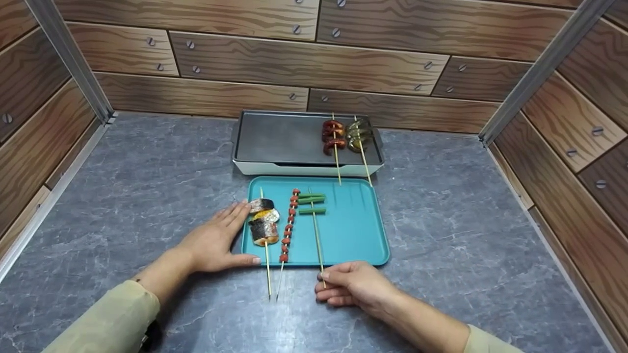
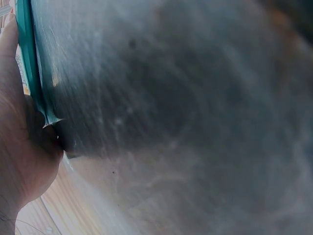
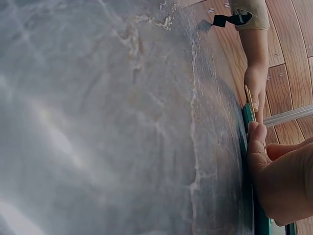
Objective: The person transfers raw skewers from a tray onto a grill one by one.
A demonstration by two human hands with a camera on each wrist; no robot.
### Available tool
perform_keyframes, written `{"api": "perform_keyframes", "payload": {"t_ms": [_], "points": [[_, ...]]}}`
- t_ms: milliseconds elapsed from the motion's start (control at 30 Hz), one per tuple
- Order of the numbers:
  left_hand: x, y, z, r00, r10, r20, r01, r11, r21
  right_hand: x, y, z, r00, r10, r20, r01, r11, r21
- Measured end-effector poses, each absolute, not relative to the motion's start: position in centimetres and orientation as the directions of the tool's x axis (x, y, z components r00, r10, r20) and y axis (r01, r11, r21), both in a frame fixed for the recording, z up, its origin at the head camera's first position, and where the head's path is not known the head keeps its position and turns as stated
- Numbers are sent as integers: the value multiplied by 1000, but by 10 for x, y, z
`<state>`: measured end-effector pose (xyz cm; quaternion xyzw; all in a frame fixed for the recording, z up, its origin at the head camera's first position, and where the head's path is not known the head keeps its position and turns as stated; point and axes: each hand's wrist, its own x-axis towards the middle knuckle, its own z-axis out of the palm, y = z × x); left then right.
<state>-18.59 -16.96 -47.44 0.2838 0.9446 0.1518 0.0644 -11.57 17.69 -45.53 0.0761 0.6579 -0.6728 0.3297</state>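
My right hand (image 1: 360, 287) pinches the lower end of a wooden skewer between thumb and fingers, just past the tray's near edge. Several short green vegetable sticks (image 1: 312, 211) are threaded across that skewer's upper part, over the teal tray (image 1: 353, 230). My left hand (image 1: 213, 242) lies at the tray's left rim, fingers straight and thumb along the near corner. Close to those fingertips is a skewer of silver-skinned fish chunks (image 1: 265, 231). Between the two hands lies a thin skewer of small red pieces (image 1: 288, 227). The right wrist view shows the right hand (image 3: 279, 181) beside the tray edge.
Behind the tray stands a tabletop grill (image 1: 279, 137) with a dark flat plate. On its right side lie a skewer of dark red curled pieces (image 1: 334, 132) and one of grey-green pieces (image 1: 358, 135), their sticks overhanging the front. Wood-patterned panels (image 1: 235, 54) enclose the marbled grey table.
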Motion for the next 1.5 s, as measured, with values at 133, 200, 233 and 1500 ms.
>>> {"api": "perform_keyframes", "payload": {"t_ms": [133,200,233,1500], "points": [[-186,-170,-474,-830,556,-40,516,794,323,-116,177,-455,-772,-349,-532,541,79,-837],[-186,-170,-474,-830,556,-37,517,793,322,-116,177,-454,-772,-349,-532,541,78,-837],[-186,-170,-474,-831,556,-36,517,794,320,-116,176,-454,-772,-349,-532,541,78,-837],[-185,-170,-474,-829,558,-35,520,793,319,-113,176,-438,-831,-325,-451,451,79,-889]]}}
